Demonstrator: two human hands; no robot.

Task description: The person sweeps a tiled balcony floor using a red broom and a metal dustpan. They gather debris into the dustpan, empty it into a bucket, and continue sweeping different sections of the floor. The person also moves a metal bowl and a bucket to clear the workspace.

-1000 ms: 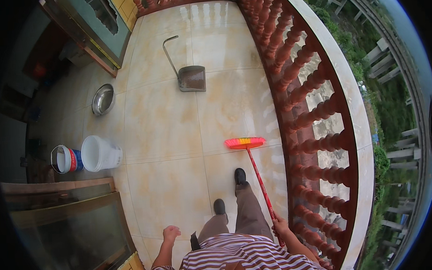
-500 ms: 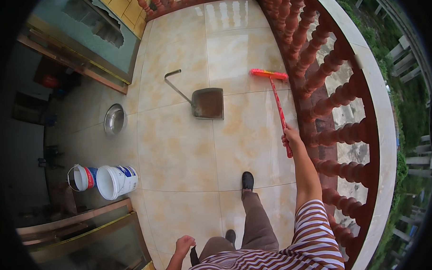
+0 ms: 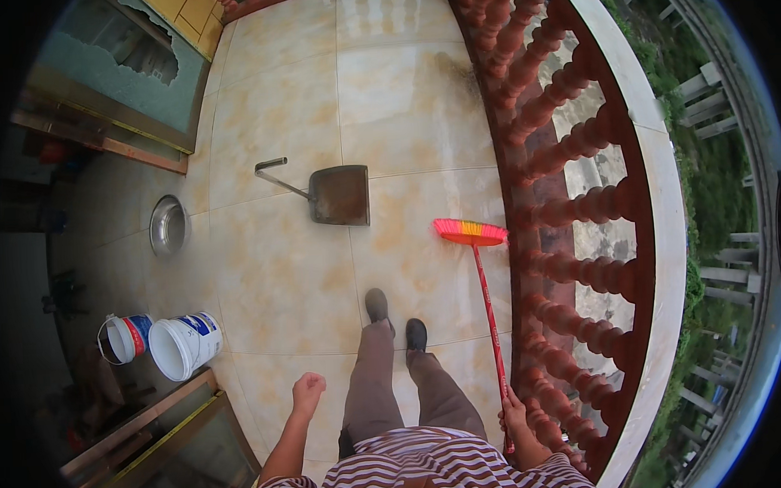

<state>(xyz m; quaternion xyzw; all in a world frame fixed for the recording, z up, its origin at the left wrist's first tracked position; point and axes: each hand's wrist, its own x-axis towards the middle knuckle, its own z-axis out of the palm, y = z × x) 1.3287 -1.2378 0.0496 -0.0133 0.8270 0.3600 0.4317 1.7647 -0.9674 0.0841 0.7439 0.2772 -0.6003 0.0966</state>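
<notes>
My right hand [image 3: 513,413] is wrapped round the red handle of a broom [image 3: 485,297], close to my right side. The broom's pink and yellow bristle head [image 3: 471,232] is on the tiles beside the base of the railing. My left hand [image 3: 309,391] hangs in the air left of my legs, fingers curled in, and no object shows in it. A grey metal dustpan [image 3: 341,197] with a bent upright handle lies on the floor ahead of my feet, left of the broom.
A red baluster railing [image 3: 592,204] with a pale top runs along the right. To the left, by a doorway, are a steel basin [image 3: 169,225], a large white bucket [image 3: 187,344] and a smaller bucket [image 3: 127,337]. A glass door panel with a jagged hole [image 3: 113,69] stands at the far left.
My right hand has drawn the broom back toward me, its head sliding nearer along the railing. My left foot has stepped forward, and my left hand has swung up and forward slightly.
</notes>
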